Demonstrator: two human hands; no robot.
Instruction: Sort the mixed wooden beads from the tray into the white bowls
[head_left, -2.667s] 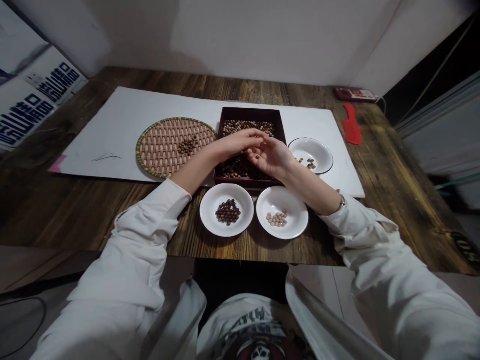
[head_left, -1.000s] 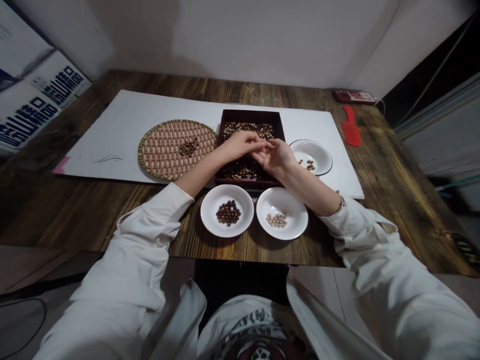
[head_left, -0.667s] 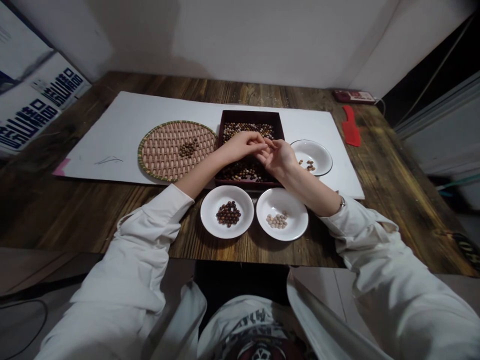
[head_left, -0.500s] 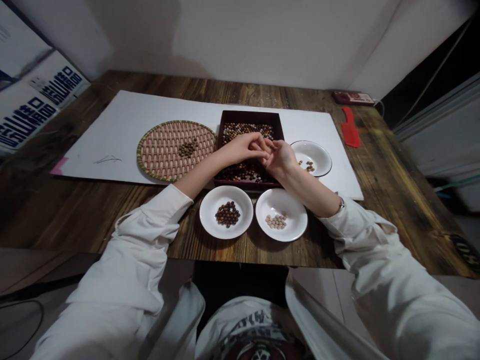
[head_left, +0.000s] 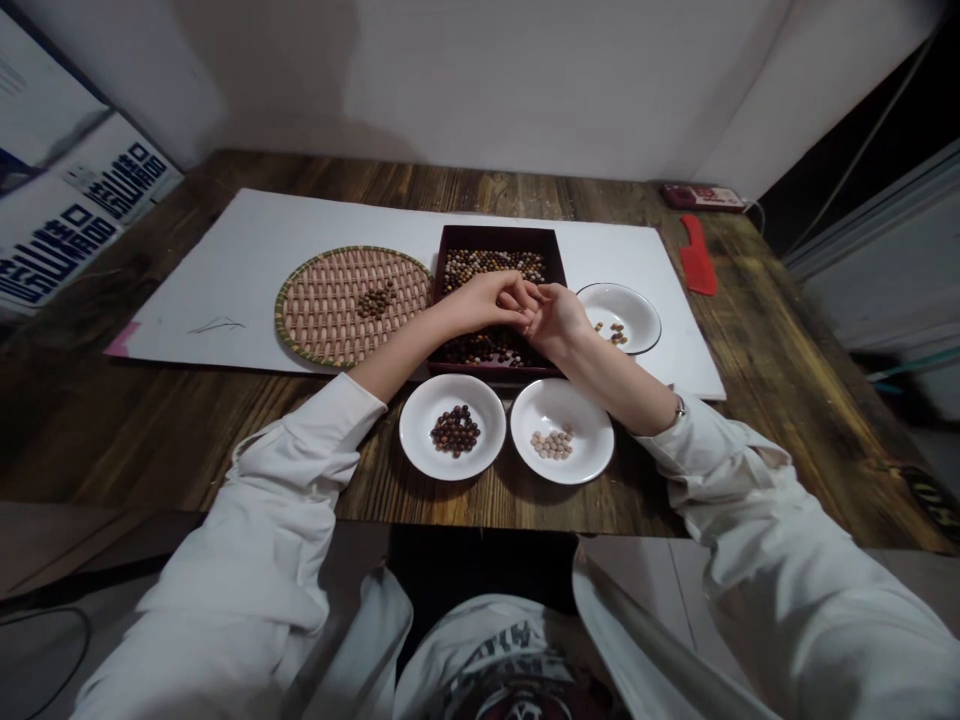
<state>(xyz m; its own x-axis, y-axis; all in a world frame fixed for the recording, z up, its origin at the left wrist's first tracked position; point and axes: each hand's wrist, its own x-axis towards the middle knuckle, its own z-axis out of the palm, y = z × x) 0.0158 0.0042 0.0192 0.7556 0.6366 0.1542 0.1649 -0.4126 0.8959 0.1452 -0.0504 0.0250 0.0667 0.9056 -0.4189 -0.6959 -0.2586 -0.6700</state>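
Two bare hands meet over a dark red box (head_left: 499,239) of mixed beads (head_left: 495,265) in the head view, near the middle of a wooden surface (head_left: 780,400). The right hand (head_left: 556,315) lies palm up and cupped; the left hand (head_left: 499,298) curls over it, fingers bent and touching it. Whether either pinches a bead cannot be told. Together they block the middle of the box, leaving beads visible along its far and near sides.

The box sits on a white board (head_left: 202,260), close to the board's near edge. To its left, a round woven tray (head_left: 315,300) carries a cluster of brown beads (head_left: 375,298), its near right rim behind the left forearm. To the right, a bowl (head_left: 637,310) with a few brownish beads (head_left: 617,334) is partly covered by the right forearm.

Toward the surface's near edge, two white bowls stand side by side, one with dark beads (head_left: 455,430), one with pale beads (head_left: 553,442). A red scraper (head_left: 697,260) lies toward the surface's right edge, below a corded device (head_left: 701,197) at the far right corner.
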